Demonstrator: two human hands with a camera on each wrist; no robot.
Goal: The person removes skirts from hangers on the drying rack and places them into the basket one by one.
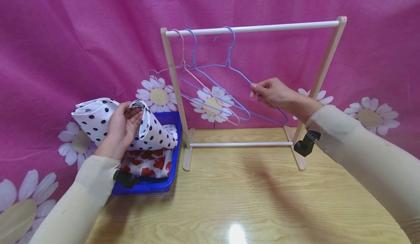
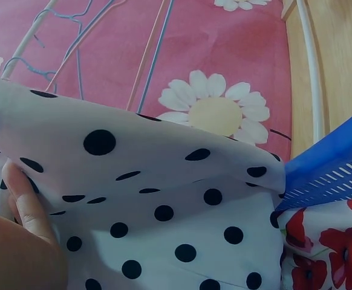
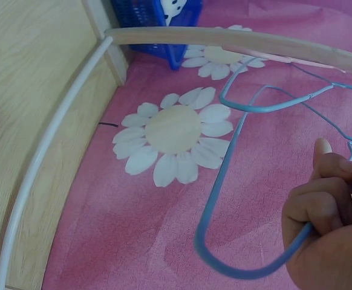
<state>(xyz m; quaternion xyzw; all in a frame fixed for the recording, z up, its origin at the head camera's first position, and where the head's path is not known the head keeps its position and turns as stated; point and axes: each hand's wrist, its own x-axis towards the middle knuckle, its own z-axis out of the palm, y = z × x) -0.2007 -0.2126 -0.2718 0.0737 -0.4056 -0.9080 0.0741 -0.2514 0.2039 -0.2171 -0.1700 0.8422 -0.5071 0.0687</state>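
My left hand holds a folded white cloth with black polka dots above the blue basket; in the left wrist view the cloth hides most of the fingers. Up at the rack, my right hand grips the right shoulder of a blue hanger, whose hook sits over the white bar. The right wrist view shows curled fingers around this hanger's wire. Left of it, another blue hanger and a pink hanger hang close together at the bar's left end.
The blue basket stands left of the rack, with a red-flowered white cloth inside. The wooden rack has a white top bar, a lower white bar and feet on the wooden table. A pink flowered curtain hangs behind.
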